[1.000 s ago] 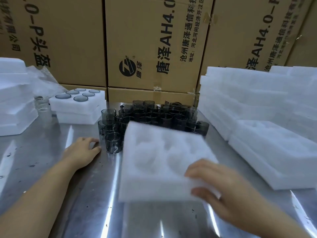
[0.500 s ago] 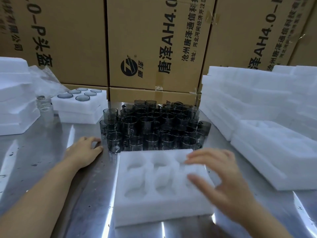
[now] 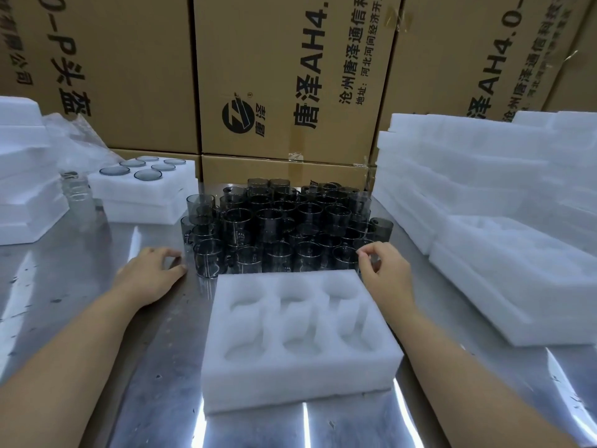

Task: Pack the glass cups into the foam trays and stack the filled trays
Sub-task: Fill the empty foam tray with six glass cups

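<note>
- Empty foam tray (image 3: 290, 383) flat on the metal table (image 3: 64, 260), near centre, between both forearms; six pockets in two rows of three, all bare.
- Dark glass cups (image 3: 284, 227) packed in a tight cluster just beyond the tray's far edge, upright, nearest row almost touching the foam.
- Left hand (image 3: 148, 276) palm down on the table, left of the cluster; fingers loosely bent, gripping nothing, thumb tip just beside the nearest left cup.
- Right hand (image 3: 387, 276) raised at the tray's far right corner, fingers curled, thumb and forefinger close together by the rim of the right-end cup in the near row; impossible to tell whether pinching that rim or only close to it.
- Filled tray (image 3: 139, 189) far left, round cup rims showing in its pockets, set on top of another foam tray.
- Tall stack of empty trays (image 3: 484, 176) along the right side, one single tray in front of it.
- More foam blocks (image 3: 22, 176) at the far left edge, clear plastic film (image 3: 74, 134) and a few clear glasses (image 3: 77, 202) beside them.
- Printed cardboard boxes (image 3: 274, 76) as a wall behind everything.
</note>
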